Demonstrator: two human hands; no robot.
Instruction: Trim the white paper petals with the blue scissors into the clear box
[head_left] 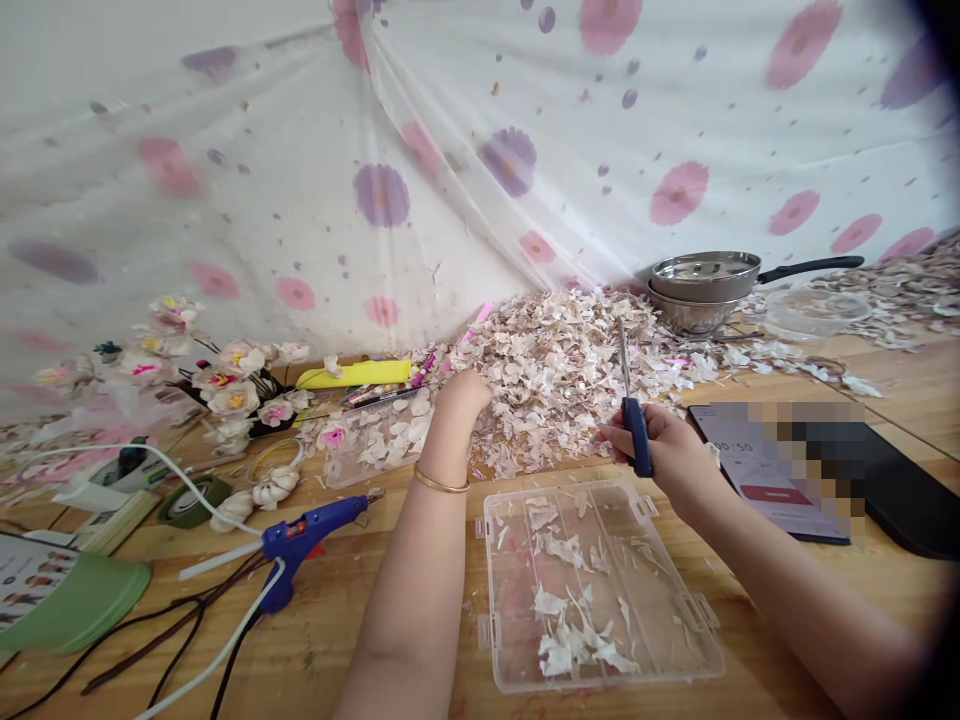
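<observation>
Fingers (pixel 616 440) of the bare right hand (pixel 679 455) were wrapped around slender metal scissors with dark blue handles (pixel 637 435), the blades rising above them and seeming to lie together. Those of the left hand (pixel 459 402) were hidden behind the back of the hand, at the near edge of a heap of thin off-white and brownish scraps (pixel 555 370); whether they pinched a piece or were slack could not be told. The heap spread beyond and between both sets of fingers. Below them, nearer the body, lay a divided box of clear plastic (pixel 660 600) with crumpled white pieces (pixel 559 650) inside.

Working well here, by my judgement, meant drawing out one scrap at a time with a light pinch, since such thin pieces would likely tear or cling together, and holding the scissor tips clear of the left fingers.

As for pose, the left forearm (pixel 412 590), a gold-coloured bangle (pixel 441 484) at its wrist, ran nearly straight forward, the hand bent inward at its end. The right forearm (pixel 787 560) slanted in from the lower right, just below a flat phone with a lit screen (pixel 731 440) right of those fingers, and the scissors pointed upward.
</observation>
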